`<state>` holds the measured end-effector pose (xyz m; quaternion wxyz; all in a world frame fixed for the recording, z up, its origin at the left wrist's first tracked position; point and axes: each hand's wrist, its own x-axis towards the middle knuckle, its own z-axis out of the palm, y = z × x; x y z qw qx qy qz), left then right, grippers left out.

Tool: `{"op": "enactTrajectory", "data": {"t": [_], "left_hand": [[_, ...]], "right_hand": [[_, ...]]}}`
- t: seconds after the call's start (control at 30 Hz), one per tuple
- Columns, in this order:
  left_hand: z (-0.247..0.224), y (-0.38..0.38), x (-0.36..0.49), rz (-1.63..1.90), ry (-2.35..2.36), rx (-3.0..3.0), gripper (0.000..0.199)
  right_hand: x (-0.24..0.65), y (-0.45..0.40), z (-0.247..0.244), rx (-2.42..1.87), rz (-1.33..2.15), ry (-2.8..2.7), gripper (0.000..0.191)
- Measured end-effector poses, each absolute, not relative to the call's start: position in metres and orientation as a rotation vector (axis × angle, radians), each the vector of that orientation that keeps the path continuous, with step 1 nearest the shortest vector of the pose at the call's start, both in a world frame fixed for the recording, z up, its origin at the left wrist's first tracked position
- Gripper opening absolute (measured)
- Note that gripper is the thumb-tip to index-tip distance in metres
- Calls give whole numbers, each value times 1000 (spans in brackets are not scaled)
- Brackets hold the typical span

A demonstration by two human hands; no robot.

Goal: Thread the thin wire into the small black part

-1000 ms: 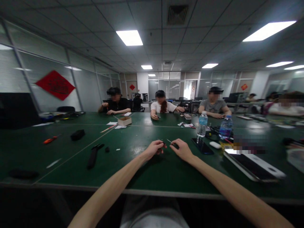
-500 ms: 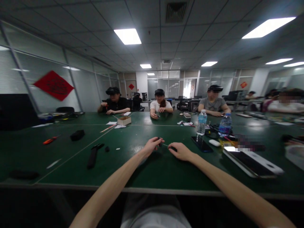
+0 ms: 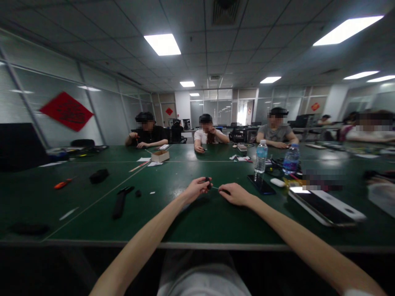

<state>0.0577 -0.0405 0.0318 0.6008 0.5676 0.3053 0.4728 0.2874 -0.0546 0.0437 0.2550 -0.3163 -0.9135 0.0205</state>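
Note:
My left hand (image 3: 195, 189) is closed around a small black part (image 3: 208, 183), held just above the green table (image 3: 173, 222). My right hand (image 3: 236, 194) has its fingers wrapped round the dark handle of a screwdriver. The thin metal shaft of the screwdriver (image 3: 215, 188) points left at the black part; whether the tip sits in it is too small to tell. To the left lie a black T-shaped piece (image 3: 119, 204), a small black knob-like piece (image 3: 138, 193) and a white scrap (image 3: 152, 193).
At right are a dark phone (image 3: 261, 184), two water bottles (image 3: 261, 158), a white mouse-like object (image 3: 277, 182) and a large white device (image 3: 327, 207). An orange-handled screwdriver (image 3: 62, 184), a black block (image 3: 99, 176) and a cardboard box (image 3: 160, 156) lie left. Several people sit opposite.
The view has shifted slightly. My hands keep their hold with hardly any movement. The person opposite in the middle has raised one hand towards the head.

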Motion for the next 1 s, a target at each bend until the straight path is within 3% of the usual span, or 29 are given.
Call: {"op": "enactTrajectory", "data": {"t": [0.53,0.8,1.0], "left_hand": [[20,-37,59,1113,695,1308,29],[13,-30,62,1192,708,1180,22],[11,-32,65,1097,731,1272,26]], "right_hand": [[281,-54,36,-918,64,-2462,25],[267,-52,26,-1041,223,-2304,31],[279,-32,27,-1169,229,-1991,37]]}}
